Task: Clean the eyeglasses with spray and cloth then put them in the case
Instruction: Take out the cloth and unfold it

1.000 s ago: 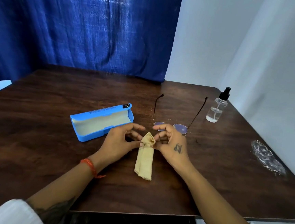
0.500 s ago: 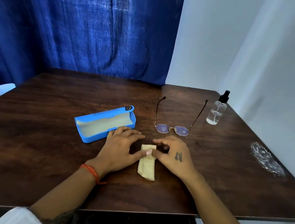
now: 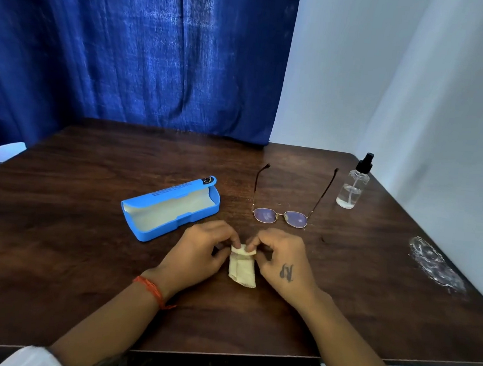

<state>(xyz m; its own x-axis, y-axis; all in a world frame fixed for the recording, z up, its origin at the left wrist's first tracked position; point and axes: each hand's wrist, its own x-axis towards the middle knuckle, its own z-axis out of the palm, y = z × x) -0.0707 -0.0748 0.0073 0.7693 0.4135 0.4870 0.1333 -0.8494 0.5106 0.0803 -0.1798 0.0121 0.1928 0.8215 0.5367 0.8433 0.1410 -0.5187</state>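
- Head view: soft, folded beige cloth (image 3: 242, 270) lies flat on the dark wood-grain table (image 3: 53, 254) — left hand (image 3: 199, 252) and right hand (image 3: 284, 262) each pinch its far edge.
- Wire-rimmed eyeglasses (image 3: 281, 215) sit lens-down just beyond the hands, temples open and pointing far.
- Blue hard case (image 3: 171, 208) lies open at left, pale lining showing.
- Clear spray bottle (image 3: 352, 186), black nozzle, stands far right.
- Whitish smear (image 3: 434, 267) at right — hard to make out.

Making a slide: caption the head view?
Both hands fold a cloth between open case, eyeglasses and spray bottle.
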